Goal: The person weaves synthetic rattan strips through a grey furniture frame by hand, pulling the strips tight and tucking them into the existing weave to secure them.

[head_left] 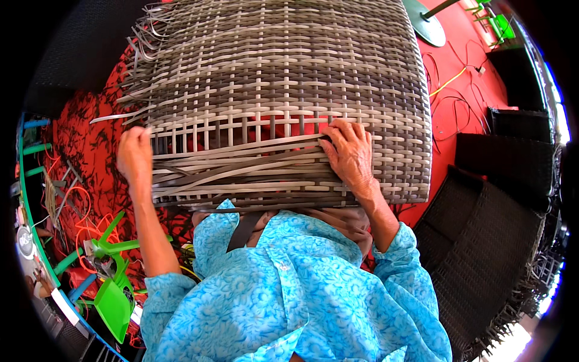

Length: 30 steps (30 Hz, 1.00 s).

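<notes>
A grey-brown wicker panel (289,66) lies across my lap, tightly woven at its far part and right side. Nearer me is an open gap in the weave, where upright strands (259,130) cross over red. Below that gap, a bundle of long loose wicker strips (247,163) runs from side to side. My left hand (135,158) is closed just off the panel's left edge; what its fingers hold, if anything, is hidden. At the gap's right end my right hand (348,152) rests on the weave, fingers curled onto the strips.
Loose strip ends (151,36) fringe the panel's far left edge. Left of me stand a bright green plastic chair-like piece (114,308) and orange cords (84,205). Dark wicker furniture (482,265) stands at right. Cables (461,102) cross the red floor near a round stand base (427,27).
</notes>
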Motion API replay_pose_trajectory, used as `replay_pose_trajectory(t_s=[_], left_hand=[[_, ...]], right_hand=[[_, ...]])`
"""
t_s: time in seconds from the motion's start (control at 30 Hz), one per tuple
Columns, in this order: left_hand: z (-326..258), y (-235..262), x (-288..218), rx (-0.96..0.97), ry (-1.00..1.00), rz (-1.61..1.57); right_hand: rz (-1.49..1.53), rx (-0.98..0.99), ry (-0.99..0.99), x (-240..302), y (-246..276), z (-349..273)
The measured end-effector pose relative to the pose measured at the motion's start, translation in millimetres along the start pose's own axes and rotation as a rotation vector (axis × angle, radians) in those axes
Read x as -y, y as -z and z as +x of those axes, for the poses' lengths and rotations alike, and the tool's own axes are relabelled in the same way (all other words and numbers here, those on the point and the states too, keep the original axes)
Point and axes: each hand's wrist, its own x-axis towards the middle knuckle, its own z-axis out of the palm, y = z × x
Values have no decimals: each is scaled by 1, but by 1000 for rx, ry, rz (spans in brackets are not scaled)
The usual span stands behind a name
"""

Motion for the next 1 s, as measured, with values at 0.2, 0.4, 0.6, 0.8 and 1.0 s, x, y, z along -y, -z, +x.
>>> replay_pose_trajectory(t_s=[0.2, 0.4, 0.6, 0.8, 1.0], left_hand=[[-51, -30, -170, 326, -668, -562], [-66, -46, -193, 350, -643, -515], [-79, -42, -187, 281, -670, -497], [-83, -42, -152, 168, -425, -307], [-68, -48, -135, 269, -433, -410]], right_hand=[[-91, 26, -49, 13, -17, -20], [-134, 27, -94, 17, -21, -18], [-41, -32, -98, 16, -20, -12], [6, -59, -62, 17, -15, -11], [-29, -22, -20, 18, -20, -11]])
